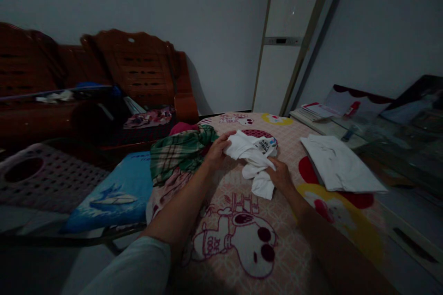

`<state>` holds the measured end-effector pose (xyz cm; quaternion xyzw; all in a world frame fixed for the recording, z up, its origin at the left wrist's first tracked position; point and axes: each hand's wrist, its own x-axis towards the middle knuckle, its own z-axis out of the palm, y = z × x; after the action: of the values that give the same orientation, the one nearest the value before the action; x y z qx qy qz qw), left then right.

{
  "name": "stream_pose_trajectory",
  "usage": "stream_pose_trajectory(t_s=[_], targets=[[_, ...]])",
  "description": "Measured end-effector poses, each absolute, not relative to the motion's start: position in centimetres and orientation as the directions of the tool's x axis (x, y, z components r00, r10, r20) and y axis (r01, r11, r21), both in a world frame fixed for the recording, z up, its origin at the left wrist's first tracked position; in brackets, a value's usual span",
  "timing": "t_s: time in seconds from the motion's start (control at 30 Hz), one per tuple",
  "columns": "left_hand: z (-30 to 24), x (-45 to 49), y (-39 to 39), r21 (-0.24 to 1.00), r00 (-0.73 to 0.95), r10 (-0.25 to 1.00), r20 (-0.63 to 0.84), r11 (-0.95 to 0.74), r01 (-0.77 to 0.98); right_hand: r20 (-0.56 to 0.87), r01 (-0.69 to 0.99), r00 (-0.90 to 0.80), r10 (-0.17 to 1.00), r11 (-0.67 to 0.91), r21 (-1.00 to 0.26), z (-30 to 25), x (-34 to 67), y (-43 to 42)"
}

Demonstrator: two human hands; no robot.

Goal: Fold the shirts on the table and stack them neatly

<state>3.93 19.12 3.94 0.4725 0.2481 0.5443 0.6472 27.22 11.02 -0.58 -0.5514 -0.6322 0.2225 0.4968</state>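
Note:
A crumpled white garment (254, 152) with dark lettering is held up between my two hands over the patterned cloth cover (218, 184). My left hand (218, 151) grips its left edge with the fingers closed. The right hand (281, 176) pinches a lower fold on the other side, and part of the garment hangs below it. Just left of my left hand lies a heap with a green plaid cloth (185, 147). A folded white garment (341, 163) rests flat on the right side of the cover.
A blue cushion (119, 193) stands at the left edge of the cover. Behind it is a carved wooden bench (138, 67) with clothes on its seat. A tall white cabinet-like appliance (284, 41) stands at the back wall. On the right is a glass-topped table (363, 136) with papers.

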Motion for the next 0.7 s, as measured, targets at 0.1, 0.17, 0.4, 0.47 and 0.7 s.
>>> stream_pose_trajectory(t_s=[0.1,0.17,0.4,0.47,0.7], targets=[[3.4,4.1,19.3,0.899,0.378,0.888,0.26,-0.08,-0.43,0.227,0.242,0.226,0.947,0.171,-0.955,0.3,28.6,11.0],[2.9,4.3,19.3,0.94,0.491,0.825,0.281,-0.134,-0.313,0.117,0.064,0.235,0.965,0.105,-0.992,0.8,29.1,10.8],[0.7,5.2,18.7,0.899,0.706,0.683,0.185,-0.408,0.159,-0.149,-0.052,-0.183,0.972,-0.161,-0.986,2.1,28.8,9.3],[0.9,5.6,18.4,0.893,0.747,0.635,0.196,-0.431,0.132,-0.171,-0.052,-0.242,0.955,-0.189,-0.981,2.3,28.8,9.1],[2.2,6.3,17.2,0.998,0.68,0.732,0.029,0.016,-0.06,0.043,-0.26,0.026,0.999,0.048,-0.964,1.2,30.7,11.6]])
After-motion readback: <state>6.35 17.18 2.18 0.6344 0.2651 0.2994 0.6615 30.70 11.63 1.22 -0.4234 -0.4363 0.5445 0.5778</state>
